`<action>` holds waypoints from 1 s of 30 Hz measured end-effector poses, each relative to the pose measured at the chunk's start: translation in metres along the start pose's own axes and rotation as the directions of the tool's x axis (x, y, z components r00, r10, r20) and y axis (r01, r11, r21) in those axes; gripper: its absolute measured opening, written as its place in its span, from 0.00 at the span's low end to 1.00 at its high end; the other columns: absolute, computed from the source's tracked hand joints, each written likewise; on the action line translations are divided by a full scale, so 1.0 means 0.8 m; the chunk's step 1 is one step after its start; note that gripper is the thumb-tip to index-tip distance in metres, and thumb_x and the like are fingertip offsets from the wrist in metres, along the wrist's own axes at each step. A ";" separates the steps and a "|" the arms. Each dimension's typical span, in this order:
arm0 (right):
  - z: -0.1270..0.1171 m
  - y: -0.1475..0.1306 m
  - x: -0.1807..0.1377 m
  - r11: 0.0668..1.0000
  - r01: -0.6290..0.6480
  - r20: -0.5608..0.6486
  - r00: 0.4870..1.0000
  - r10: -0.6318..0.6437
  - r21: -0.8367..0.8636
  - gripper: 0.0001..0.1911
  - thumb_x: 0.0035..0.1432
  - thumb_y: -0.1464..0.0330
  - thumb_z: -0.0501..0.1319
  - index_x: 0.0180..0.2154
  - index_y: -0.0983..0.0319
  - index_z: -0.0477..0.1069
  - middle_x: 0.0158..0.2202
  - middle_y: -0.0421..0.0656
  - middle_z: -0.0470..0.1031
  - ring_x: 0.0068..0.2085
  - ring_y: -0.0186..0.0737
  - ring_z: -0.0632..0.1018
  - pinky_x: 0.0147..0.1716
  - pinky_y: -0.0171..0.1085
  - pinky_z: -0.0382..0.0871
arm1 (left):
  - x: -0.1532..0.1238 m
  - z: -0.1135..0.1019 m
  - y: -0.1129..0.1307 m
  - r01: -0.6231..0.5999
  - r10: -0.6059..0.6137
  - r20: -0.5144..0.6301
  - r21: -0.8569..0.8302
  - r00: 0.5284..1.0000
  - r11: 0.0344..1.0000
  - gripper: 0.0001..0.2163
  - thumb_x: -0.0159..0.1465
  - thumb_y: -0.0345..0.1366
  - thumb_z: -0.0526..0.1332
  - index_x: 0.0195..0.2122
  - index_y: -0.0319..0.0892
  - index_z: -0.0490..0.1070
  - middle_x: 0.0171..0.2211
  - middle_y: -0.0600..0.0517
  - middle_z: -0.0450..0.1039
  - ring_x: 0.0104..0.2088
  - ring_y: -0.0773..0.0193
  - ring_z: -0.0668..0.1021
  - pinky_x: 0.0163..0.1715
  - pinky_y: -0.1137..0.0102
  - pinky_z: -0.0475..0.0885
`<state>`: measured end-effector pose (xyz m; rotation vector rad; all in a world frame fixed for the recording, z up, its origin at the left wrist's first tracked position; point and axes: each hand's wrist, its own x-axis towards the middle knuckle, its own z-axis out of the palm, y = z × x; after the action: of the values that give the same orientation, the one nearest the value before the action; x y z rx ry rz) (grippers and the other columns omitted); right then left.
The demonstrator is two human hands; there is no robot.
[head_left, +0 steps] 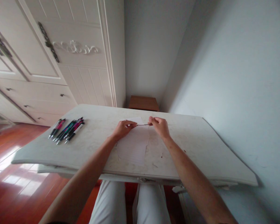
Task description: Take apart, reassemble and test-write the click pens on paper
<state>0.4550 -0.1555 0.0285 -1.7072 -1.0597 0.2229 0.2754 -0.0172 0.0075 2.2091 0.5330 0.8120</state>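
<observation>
Two hands on one thin stick (144, 125), held roughly level between them. Left hand (123, 128): fingertips pinched on its white end. Right hand (160, 125): fingers curled closed about its dark end (one piece or two, cannot tell at this size). Below the grip and to its near side: paper (132, 147), lying on the table (191, 140). Well left of the grip: pens (71, 130), bunched together.

The right hand (160, 127) hides one end of the thin dark rod (144, 124).
</observation>
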 end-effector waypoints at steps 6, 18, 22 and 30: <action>-0.026 0.007 0.013 0.999 0.032 -0.319 0.947 -0.032 -0.007 0.27 0.63 0.49 0.50 0.31 0.63 0.74 0.29 0.47 0.79 0.29 0.39 0.78 0.31 0.35 0.68 | 0.003 0.001 -0.006 0.009 -0.008 -0.053 0.002 0.999 1.000 0.10 0.61 0.40 0.63 0.38 0.45 0.82 0.38 0.50 0.82 0.34 0.61 0.79 0.37 0.69 0.74; -0.034 0.023 0.010 0.783 -0.141 0.041 0.977 0.207 -0.606 0.07 0.48 0.61 0.68 0.25 0.57 0.79 0.22 0.42 0.76 0.26 0.39 0.74 0.25 0.34 0.58 | 0.009 -0.009 -0.015 0.088 -0.071 -0.163 0.100 0.984 0.991 0.08 0.60 0.34 0.63 0.38 0.46 0.81 0.39 0.51 0.81 0.37 0.59 0.79 0.42 0.66 0.73; -0.029 0.033 0.009 0.754 -0.084 0.038 0.989 0.144 -0.652 0.03 0.47 0.63 0.70 0.27 0.55 0.81 0.27 0.45 0.79 0.29 0.41 0.77 0.26 0.35 0.62 | 0.008 -0.008 -0.019 0.073 -0.052 -0.170 0.116 0.984 0.991 0.08 0.60 0.34 0.63 0.38 0.46 0.81 0.38 0.51 0.81 0.37 0.58 0.78 0.42 0.66 0.73; -0.027 0.026 0.008 0.780 0.074 0.167 0.985 0.040 -0.621 0.07 0.57 0.67 0.62 0.31 0.56 0.80 0.28 0.44 0.80 0.31 0.40 0.78 0.29 0.33 0.63 | 0.007 -0.010 -0.018 0.049 -0.026 -0.163 0.139 0.986 0.989 0.07 0.61 0.33 0.62 0.38 0.45 0.80 0.39 0.49 0.81 0.42 0.57 0.78 0.46 0.64 0.72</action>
<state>0.4829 -0.1662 0.0223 -2.3066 -1.3798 -0.0079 0.2721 -0.0006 0.0039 2.2670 0.7293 0.9642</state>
